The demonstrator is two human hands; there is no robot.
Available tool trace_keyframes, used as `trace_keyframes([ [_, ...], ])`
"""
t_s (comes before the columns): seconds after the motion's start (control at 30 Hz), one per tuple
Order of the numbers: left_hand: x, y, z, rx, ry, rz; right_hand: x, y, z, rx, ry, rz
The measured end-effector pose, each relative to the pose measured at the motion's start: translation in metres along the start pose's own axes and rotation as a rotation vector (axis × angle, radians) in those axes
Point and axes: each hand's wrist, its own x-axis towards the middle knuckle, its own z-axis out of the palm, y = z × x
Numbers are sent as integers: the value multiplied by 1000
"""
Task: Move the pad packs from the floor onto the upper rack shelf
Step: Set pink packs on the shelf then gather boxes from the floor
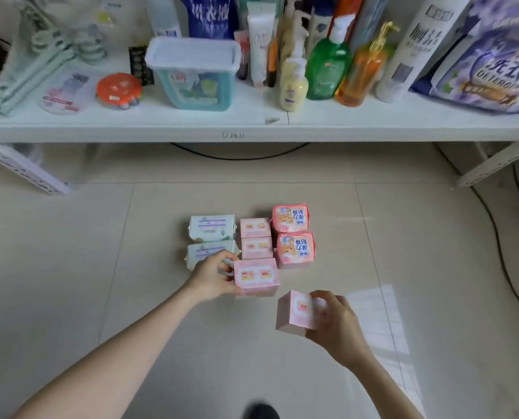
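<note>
Arms outstretched, left hand seemingly gripping pink pack, right hand holding second pack.

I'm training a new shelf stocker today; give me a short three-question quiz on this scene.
1. True or false: the right hand holds a small pink box apart from the group.
2. How many green-white packs lie on the floor?
3. The left hand grips: A) a green bottle B) the front pink box of the middle column C) nothing.
Key: 1 true; 2 two; 3 B.
</note>
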Motion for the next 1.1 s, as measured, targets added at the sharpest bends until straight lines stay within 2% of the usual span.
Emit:
trace_keyframes([
  [0.3, 80, -84, 47, 12, -8, 45, 63, 89, 85, -17, -28, -7],
  [0.77, 116, -136, 68, -48, 32, 93, 101, 118, 149, -57, -10, -166],
  [0.97, 109, -143, 75, -311, 53, -34, 103, 112, 163, 155, 63, -102],
  [1.1, 111, -144, 76, -386, 20, -61, 110, 105, 170, 307, 75, -57],
])
